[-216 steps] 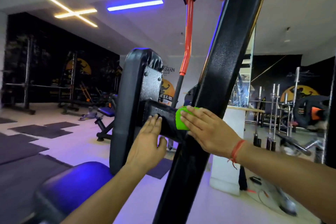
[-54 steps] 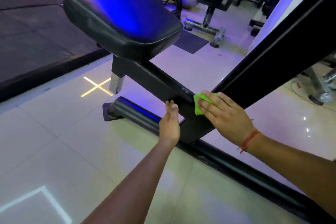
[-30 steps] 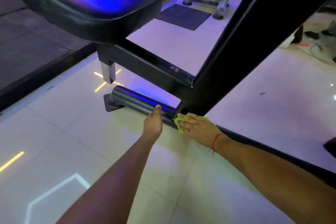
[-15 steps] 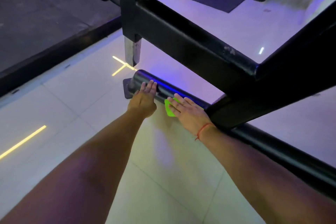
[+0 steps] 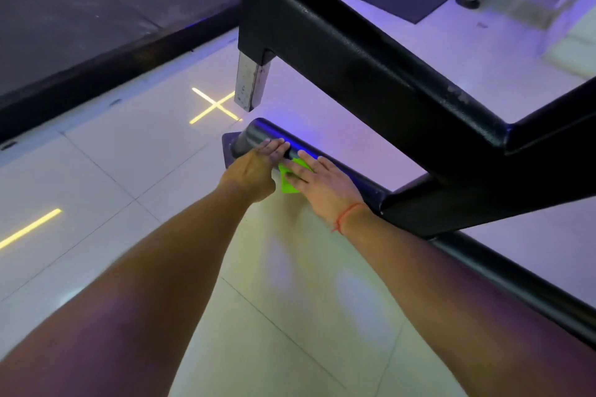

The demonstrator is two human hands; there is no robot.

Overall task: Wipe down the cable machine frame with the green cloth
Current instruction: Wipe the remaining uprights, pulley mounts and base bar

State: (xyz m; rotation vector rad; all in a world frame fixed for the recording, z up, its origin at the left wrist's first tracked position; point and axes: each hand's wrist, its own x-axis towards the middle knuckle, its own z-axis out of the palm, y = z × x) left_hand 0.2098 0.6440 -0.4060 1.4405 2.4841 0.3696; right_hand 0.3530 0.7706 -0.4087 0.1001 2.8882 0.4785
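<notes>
The black machine frame (image 5: 371,74) fills the upper right, and its round base tube (image 5: 348,171) lies low on the floor, running from the centre to the lower right. My right hand (image 5: 322,185) presses the green cloth (image 5: 288,182) flat against the tube with straight fingers; most of the cloth is hidden under the palm. Just left of it my left hand (image 5: 258,167) rests on the tube near its capped end, fingers straight and laid over the top.
A square foot plate (image 5: 227,151) ends the tube on the pale tiled floor (image 5: 274,316). A short metal post (image 5: 250,84) hangs above the tube's end. A dark mat with a raised black border (image 5: 106,64) lies at the upper left.
Both hands have slid left along the base tube toward its capped end, the cloth moving with my right hand. The view has drawn closer to the floor.
</notes>
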